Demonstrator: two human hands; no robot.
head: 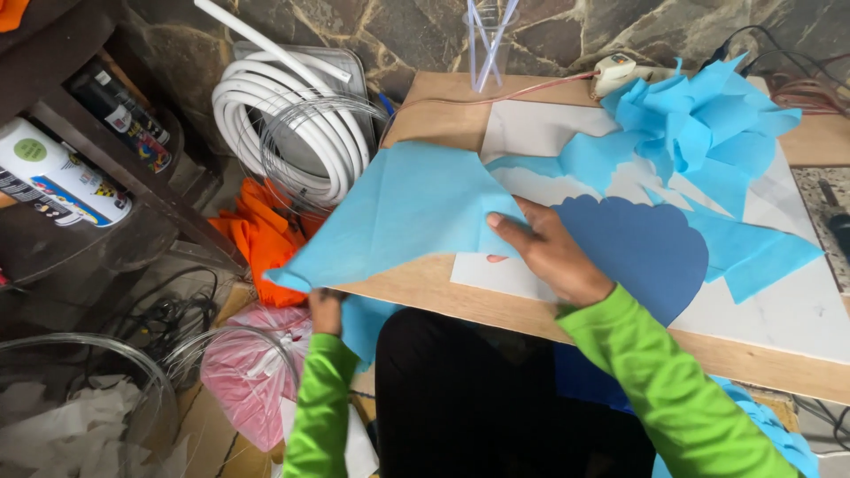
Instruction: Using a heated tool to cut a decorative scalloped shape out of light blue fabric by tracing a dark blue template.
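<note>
Fingers (pixel 506 228) of the right hand (pixel 553 257) press the light blue sheet (pixel 398 208) beneath.

A light blue sheet (pixel 398 208) of thin, soft-looking material lies spread over the left corner of the wooden worktop (pixel 460 296), roughly triangular, with faint fold creases across it. Its lower left corner hangs off the worktop edge and is pinched from below by the left hand (pixel 326 310). The right hand (pixel 553 252) lies flat on the sheet's right edge, fingers (pixel 505 232) stretched leftward, pressing it down beside a dark blue scalloped cut-out (pixel 642 252).
</note>
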